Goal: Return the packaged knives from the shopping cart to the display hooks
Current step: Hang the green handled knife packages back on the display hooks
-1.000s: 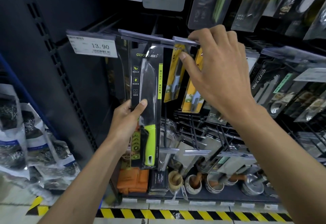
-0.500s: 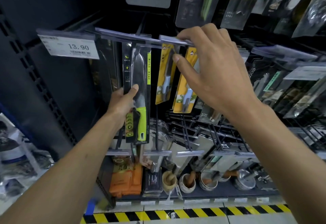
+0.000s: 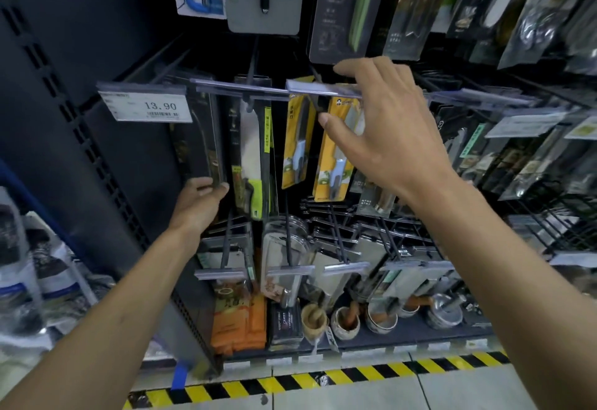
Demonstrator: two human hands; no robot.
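Two hands are up at the rack, and much of what you would want to check is covered. Your left hand (image 3: 198, 204) is low on the left, with fingers and thumb curled round the bottom edge of a dark pack (image 3: 200, 138) that hangs just right of the 13.90 price tag (image 3: 145, 107).

Just to the right hangs the packaged knife (image 3: 253, 151), green handle down and turned nearly edge-on to you. Glare whites out the blade, and the print is too smeared to read. Your thumb tip lies just beside that pack, but I cannot tell whether it touches. The pack's top goes behind a long clear label rail (image 3: 232, 89), so the point where it meets the display hook (image 3: 252, 67) is out of sight.

Your right hand (image 3: 384, 138) is higher, fingers spread and loosely bent. The forefinger is above a shorter clear strip (image 3: 316, 88) and the thumb below it, gripping nothing that shows. The strip's right end disappears against your fingers, so contact there is unclear.

One yellow pack (image 3: 297, 141) hangs left of your thumb. A second yellow pack (image 3: 336, 164) is partly covered by your right thumb. Packs at the far right are blurred, and the bags (image 3: 19, 264) at the left are cut off by the frame edge.
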